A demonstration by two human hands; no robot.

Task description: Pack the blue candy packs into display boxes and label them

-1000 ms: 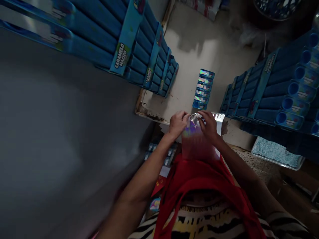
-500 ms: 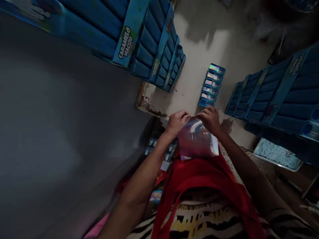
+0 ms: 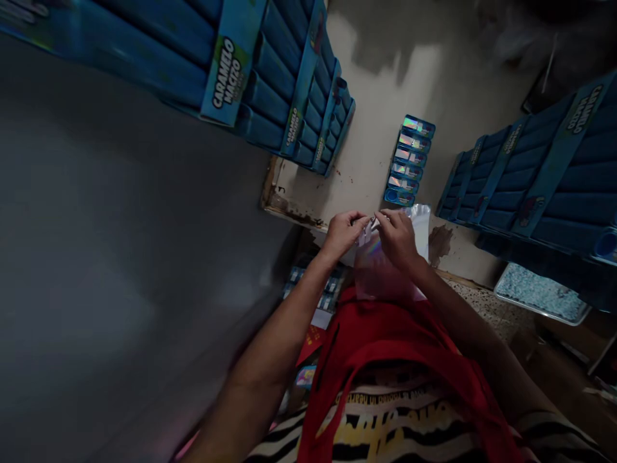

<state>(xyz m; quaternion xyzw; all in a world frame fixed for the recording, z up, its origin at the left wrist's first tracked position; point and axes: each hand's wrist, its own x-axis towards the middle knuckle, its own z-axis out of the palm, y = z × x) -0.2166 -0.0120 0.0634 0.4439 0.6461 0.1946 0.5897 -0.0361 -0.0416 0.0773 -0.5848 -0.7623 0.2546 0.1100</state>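
Observation:
A clear, shiny plastic bag hangs between my hands, in front of the red apron. My left hand pinches the bag's upper left corner, thumb against fingers. Close beside it, my right hand is closed on the bag's top edge, its fingertips almost meeting the left ones. Part of the film sticks up behind the right hand. Just beyond the hands, a short row of blue packs with shiny labels lies on the pale table.
Tall stacks of blue boxes marked "Caramelo Macizo" stand at the left and at the right. A tray of pale blue pieces sits below the right stack. A grey wall fills the left side.
The bag has turned and crumpled at its top, with one corner now rising behind my right hand. My right hand has shifted slightly left, its fingers closer to the left hand.

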